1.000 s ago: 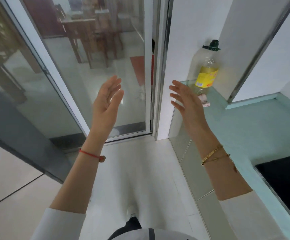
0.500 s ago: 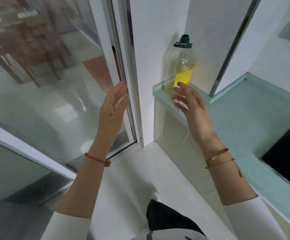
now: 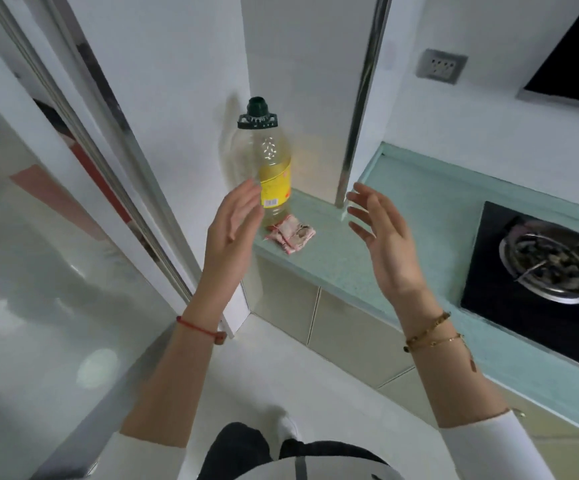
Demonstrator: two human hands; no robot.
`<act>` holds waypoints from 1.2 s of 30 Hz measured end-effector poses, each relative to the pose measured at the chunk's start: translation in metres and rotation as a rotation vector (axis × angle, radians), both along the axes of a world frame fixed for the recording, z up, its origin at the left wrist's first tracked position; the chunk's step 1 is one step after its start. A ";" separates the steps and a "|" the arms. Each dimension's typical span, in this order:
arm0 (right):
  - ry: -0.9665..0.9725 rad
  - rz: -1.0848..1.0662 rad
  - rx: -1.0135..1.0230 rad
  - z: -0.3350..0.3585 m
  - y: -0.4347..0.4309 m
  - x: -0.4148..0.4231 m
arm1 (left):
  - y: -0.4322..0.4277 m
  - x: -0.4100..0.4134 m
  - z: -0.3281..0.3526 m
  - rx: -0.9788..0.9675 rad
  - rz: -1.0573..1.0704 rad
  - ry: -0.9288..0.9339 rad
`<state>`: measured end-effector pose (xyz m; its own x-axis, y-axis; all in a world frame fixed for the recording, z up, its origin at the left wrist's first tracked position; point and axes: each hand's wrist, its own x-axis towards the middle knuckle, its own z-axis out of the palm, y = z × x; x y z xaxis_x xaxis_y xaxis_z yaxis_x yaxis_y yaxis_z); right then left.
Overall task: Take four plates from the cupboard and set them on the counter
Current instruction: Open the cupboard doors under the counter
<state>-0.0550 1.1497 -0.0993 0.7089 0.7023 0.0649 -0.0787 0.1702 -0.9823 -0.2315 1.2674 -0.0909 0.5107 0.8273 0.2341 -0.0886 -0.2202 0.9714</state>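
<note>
My left hand (image 3: 230,233) and my right hand (image 3: 383,237) are raised in front of me, palms facing each other, fingers spread, holding nothing. Below and behind them runs the pale green counter (image 3: 416,216). Beige cupboard doors (image 3: 347,327) under the counter are closed. No plates are in view.
A large oil bottle (image 3: 267,161) with a yellow label stands at the counter's left end, a small crumpled packet (image 3: 291,233) beside it. A black gas hob (image 3: 537,271) with a steel burner lies at the right. A glass sliding door (image 3: 56,237) is on the left.
My view has swung right from the glass door toward the counter. Both hands stayed raised and empty; the hob burner and packet have come into sight.
</note>
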 end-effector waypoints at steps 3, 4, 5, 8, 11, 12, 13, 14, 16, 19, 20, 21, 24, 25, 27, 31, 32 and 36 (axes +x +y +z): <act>-0.004 -0.077 -0.044 -0.003 -0.003 0.005 | 0.013 0.016 -0.008 -0.014 -0.087 0.024; -0.003 -0.103 -0.054 -0.004 -0.003 0.006 | 0.018 0.020 -0.011 -0.018 -0.116 0.032; -0.001 -0.134 -0.065 -0.005 -0.003 0.005 | 0.024 0.023 -0.013 -0.018 -0.145 0.043; 0.005 -0.215 -0.083 -0.010 0.000 -0.001 | 0.041 0.031 -0.018 -0.018 -0.217 0.050; 0.001 -0.293 -0.106 -0.015 0.007 -0.014 | 0.057 0.029 -0.022 -0.036 -0.313 0.060; 0.002 -0.318 -0.113 -0.017 0.009 -0.020 | 0.062 0.026 -0.023 -0.040 -0.346 0.072; 0.004 -0.341 -0.118 -0.020 0.011 -0.027 | 0.068 0.023 -0.025 -0.048 -0.371 0.083; 0.010 -0.365 -0.123 -0.024 0.014 -0.035 | 0.074 0.018 -0.028 -0.053 -0.390 0.095; 0.019 -0.405 -0.135 -0.031 0.020 -0.051 | 0.083 0.009 -0.034 -0.061 -0.407 0.120; 0.041 -0.454 -0.164 -0.045 0.031 -0.075 | 0.096 -0.006 -0.045 -0.121 -0.448 0.168; 0.052 -0.466 -0.178 -0.050 0.034 -0.082 | 0.100 -0.011 -0.049 -0.130 -0.461 0.194; 0.060 -0.474 -0.194 -0.055 0.037 -0.088 | 0.102 -0.016 -0.052 -0.134 -0.470 0.214; 0.079 -0.498 -0.238 -0.069 0.044 -0.101 | 0.107 -0.028 -0.066 -0.167 -0.485 0.253; 0.083 -0.505 -0.255 -0.075 0.045 -0.104 | 0.109 -0.031 -0.072 -0.174 -0.489 0.275; 0.076 -0.519 -0.290 -0.086 0.048 -0.109 | 0.110 -0.034 -0.087 -0.186 -0.495 0.319; -0.044 -0.543 -0.434 -0.121 0.050 -0.111 | 0.107 -0.031 -0.127 -0.223 -0.474 0.431; -0.085 -0.539 -0.472 -0.134 0.049 -0.111 | 0.105 -0.029 -0.139 -0.217 -0.471 0.457; -0.215 -0.525 -0.554 -0.190 0.048 -0.099 | 0.098 -0.008 -0.191 -0.208 -0.471 0.507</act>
<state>-0.1537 1.1972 -0.2894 0.9681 0.2496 -0.0235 0.0772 -0.3857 -0.9194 -0.2399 1.3655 -0.2821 0.8280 0.4942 -0.2647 0.3443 -0.0756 0.9358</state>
